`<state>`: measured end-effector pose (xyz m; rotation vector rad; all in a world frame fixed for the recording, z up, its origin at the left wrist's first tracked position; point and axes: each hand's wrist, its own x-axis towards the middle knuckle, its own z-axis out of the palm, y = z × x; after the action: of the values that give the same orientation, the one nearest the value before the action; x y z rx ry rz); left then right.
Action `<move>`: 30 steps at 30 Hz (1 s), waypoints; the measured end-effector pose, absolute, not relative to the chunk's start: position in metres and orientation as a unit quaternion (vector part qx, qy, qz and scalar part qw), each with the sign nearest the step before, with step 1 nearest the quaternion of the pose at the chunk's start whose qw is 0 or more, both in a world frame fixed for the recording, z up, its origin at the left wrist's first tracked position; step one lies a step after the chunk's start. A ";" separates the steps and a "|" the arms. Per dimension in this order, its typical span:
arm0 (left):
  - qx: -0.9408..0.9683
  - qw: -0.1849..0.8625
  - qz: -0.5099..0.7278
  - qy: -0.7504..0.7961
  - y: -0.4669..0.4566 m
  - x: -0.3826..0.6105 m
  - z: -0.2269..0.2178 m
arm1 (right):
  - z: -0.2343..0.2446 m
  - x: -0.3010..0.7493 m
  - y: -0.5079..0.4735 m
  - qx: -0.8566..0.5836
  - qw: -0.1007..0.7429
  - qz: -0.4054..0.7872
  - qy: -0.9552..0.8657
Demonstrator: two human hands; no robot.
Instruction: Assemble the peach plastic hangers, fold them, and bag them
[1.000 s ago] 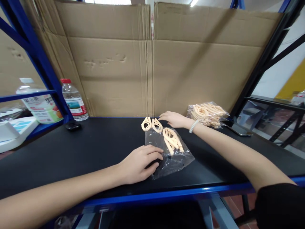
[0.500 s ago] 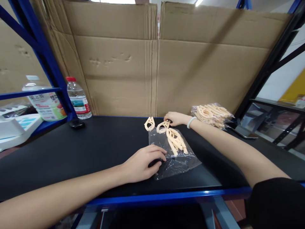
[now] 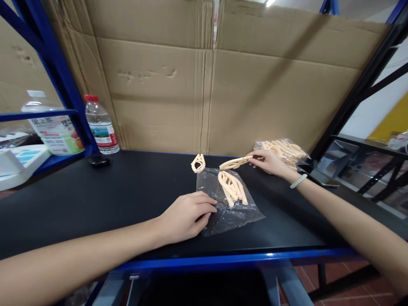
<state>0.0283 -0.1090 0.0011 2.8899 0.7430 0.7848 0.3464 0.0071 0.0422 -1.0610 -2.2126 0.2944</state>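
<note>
A clear plastic bag (image 3: 208,180) lies flat on the black table with several cream folding hangers (image 3: 232,189) in or on it; I cannot tell which. My left hand (image 3: 193,214) rests at the bag's left edge, its curled fingers and thumb closed on the film. Above the bag's far right corner, my right hand (image 3: 267,161) pinches one end of another cream folding hanger (image 3: 236,162), held nearly flat and edge-on. One more folded hanger (image 3: 198,163) lies by itself just beyond the bag's far left corner.
Bagged hangers (image 3: 287,151) are piled behind my right hand, with a dark flat object (image 3: 323,177) beside them. At the left stand a red-capped water bottle (image 3: 102,127), a black mouse-like object (image 3: 98,160) and a larger bottle (image 3: 57,131). Cardboard (image 3: 159,93) walls the back.
My right hand has lifted a hanger from the bag's far edge and moved right with it, tilting it edge-on. My left hand's fingers have closed further at the bag's edge.
</note>
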 end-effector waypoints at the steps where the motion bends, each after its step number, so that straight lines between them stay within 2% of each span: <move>1: 0.936 0.026 0.253 0.241 -0.109 0.028 0.001 | 0.043 0.345 0.000 -0.407 0.350 0.124 -0.835; 4: 0.936 0.023 0.257 0.238 -0.109 0.028 0.001 | 0.052 0.338 -0.030 -0.385 0.416 0.088 -0.819; 8: 0.924 0.028 0.294 0.242 -0.108 0.029 0.000 | 0.077 0.325 -0.095 -0.307 0.452 -0.102 -0.831; 11: 0.913 0.042 0.320 0.250 -0.107 0.030 0.000 | 0.090 0.312 -0.149 -0.280 0.431 -0.182 -0.838; 16: 0.906 0.065 0.335 0.250 -0.111 0.032 0.003 | 0.071 0.288 -0.194 -0.199 0.296 -0.196 -0.913; 21: 0.904 0.076 0.343 0.242 -0.113 0.034 0.006 | 0.037 0.263 -0.180 -0.122 0.263 -0.323 -0.901; 30: 0.905 0.077 0.338 0.246 -0.115 0.033 0.008 | 0.016 0.235 -0.133 -0.163 0.199 -0.426 -0.867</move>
<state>0.0329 -0.1147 0.0077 2.7131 0.7384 1.0115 0.2347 -0.1326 0.0164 -0.4547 -2.4254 -1.1916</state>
